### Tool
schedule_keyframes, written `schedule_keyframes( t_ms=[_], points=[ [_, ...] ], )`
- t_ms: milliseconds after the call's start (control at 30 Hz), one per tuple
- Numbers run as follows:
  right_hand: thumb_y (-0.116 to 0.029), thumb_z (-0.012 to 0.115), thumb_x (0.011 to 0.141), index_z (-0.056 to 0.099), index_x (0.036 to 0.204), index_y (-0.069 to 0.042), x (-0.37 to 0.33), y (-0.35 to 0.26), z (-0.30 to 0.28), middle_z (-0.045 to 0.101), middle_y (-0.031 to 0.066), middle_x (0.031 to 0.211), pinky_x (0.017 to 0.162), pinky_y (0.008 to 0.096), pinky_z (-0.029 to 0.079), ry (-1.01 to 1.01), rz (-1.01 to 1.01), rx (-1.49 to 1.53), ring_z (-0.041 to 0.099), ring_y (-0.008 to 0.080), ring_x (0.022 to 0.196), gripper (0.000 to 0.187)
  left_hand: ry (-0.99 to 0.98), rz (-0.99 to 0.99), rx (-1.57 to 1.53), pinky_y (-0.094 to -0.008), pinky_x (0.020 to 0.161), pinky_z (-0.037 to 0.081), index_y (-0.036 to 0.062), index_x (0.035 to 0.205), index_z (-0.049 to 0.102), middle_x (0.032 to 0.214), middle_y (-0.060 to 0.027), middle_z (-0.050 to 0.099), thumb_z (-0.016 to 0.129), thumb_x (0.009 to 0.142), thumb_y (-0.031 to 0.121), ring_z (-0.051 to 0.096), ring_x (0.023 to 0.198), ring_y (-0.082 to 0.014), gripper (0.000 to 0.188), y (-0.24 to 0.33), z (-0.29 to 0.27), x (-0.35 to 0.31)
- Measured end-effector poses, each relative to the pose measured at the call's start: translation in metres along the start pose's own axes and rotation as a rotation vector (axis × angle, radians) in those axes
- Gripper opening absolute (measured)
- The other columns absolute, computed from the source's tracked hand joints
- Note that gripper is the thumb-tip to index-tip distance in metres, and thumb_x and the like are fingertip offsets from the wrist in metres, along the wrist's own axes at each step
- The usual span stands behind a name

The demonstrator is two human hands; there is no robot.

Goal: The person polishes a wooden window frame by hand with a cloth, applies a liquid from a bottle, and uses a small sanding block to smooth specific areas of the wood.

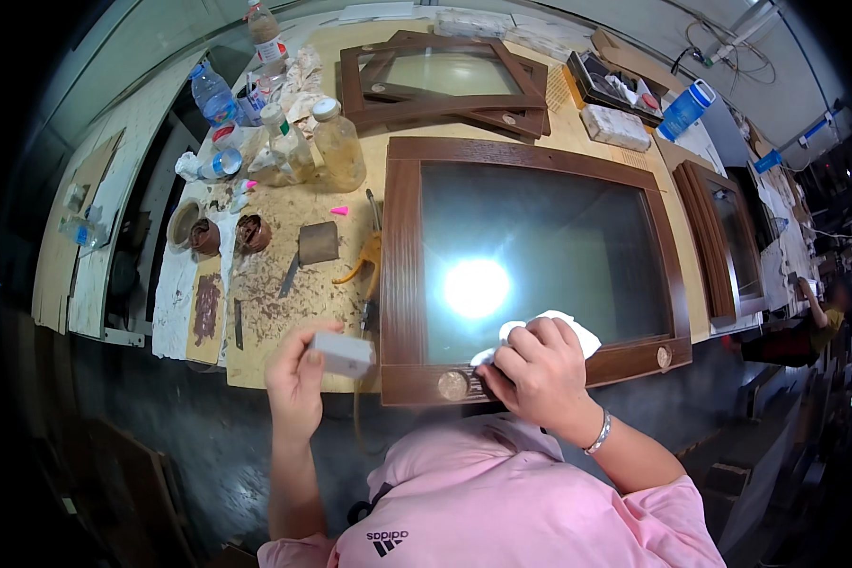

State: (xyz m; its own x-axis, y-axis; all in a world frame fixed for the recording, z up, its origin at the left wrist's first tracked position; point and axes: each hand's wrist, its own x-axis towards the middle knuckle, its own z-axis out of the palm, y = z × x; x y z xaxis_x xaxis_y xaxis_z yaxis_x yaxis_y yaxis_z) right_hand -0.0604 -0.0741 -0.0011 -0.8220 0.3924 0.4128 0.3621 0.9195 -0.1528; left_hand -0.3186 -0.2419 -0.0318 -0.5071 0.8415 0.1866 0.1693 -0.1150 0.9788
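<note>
My left hand point(294, 381) is closed around a grey rectangular block point(344, 355), held up just left of the panel's near corner. A white cloth or paper wipe point(577, 333) is bunched under my right hand point(543, 371), whose fingers are curled on it at the near edge of the glass. Both lie by a brown wood-framed glass panel point(403, 256) flat on the table, with a bright light reflected in its pane. Round discs point(452, 385) sit on the panel's near rail. What lies under my right fingers is partly hidden.
Left of the panel are an orange-handled tool point(370, 251), a brown square block point(318, 242), a pink cap point(339, 211) and small brown-stained pots point(253, 233). Jars point(339, 151) and bottles stand beyond. More framed panels point(350, 85) are stacked behind and at right point(705, 237). A person point(809, 331) is at far right.
</note>
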Motion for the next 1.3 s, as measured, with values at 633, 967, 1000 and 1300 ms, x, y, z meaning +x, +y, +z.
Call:
schedule_keyframes(
  t_ms=[633, 967, 1000, 1300],
  points=[
    [-0.009, 0.074, 0.069, 0.056, 0.070, -0.008, -0.008, -0.005, 0.010, 0.056, 0.0056, 0.076, 0.072, 0.0393, 0.047, 0.122, 0.020, -0.084, 0.056, 0.0260, 0.075, 0.019, -0.039, -0.028, 0.292, -0.0304, 0.079, 0.053, 0.0007, 0.113, 0.066, 0.098, -0.0141, 0.071, 0.080, 0.074, 0.000, 0.069, 0.089, -0.0189, 0.041, 0.022, 0.013, -0.005],
    [-0.008, 0.071, 0.069, 0.057, 0.071, -0.008, -0.010, -0.005, 0.009, 0.056, 0.0056, 0.077, 0.073, 0.0389, 0.047, 0.095, 0.053, -0.082, 0.056, 0.0260, 0.076, 0.015, -0.100, 0.011, 0.288, -0.0314, 0.074, 0.053, 0.0000, 0.107, 0.067, 0.092, -0.0126, 0.070, 0.079, 0.071, -0.005, 0.069, 0.083, -0.0222, 0.038, 0.034, 0.001, -0.037],
    [-0.008, 0.071, 0.068, 0.057, 0.071, -0.008, -0.010, -0.005, 0.009, 0.055, 0.0055, 0.076, 0.074, 0.0389, 0.047, 0.083, 0.060, -0.080, 0.056, 0.0258, 0.076, 0.015, -0.102, 0.040, 0.279, -0.0314, 0.075, 0.053, 0.0001, 0.108, 0.067, 0.094, -0.0124, 0.070, 0.079, 0.071, -0.005, 0.069, 0.085, -0.0216, 0.039, 0.031, 0.004, -0.034],
    [-0.010, 0.068, 0.068, 0.053, 0.069, -0.009, -0.010, -0.005, 0.006, 0.052, 0.0052, 0.073, 0.069, 0.0377, 0.044, 0.040, 0.104, -0.075, 0.053, 0.0245, 0.071, 0.015, -0.143, 0.027, 0.215, -0.0270, 0.083, 0.051, -0.0019, 0.114, 0.062, 0.095, -0.0048, 0.065, 0.067, 0.082, -0.005, 0.062, 0.091, -0.0119, 0.032, 0.000, 0.029, 0.105]
  ],
)
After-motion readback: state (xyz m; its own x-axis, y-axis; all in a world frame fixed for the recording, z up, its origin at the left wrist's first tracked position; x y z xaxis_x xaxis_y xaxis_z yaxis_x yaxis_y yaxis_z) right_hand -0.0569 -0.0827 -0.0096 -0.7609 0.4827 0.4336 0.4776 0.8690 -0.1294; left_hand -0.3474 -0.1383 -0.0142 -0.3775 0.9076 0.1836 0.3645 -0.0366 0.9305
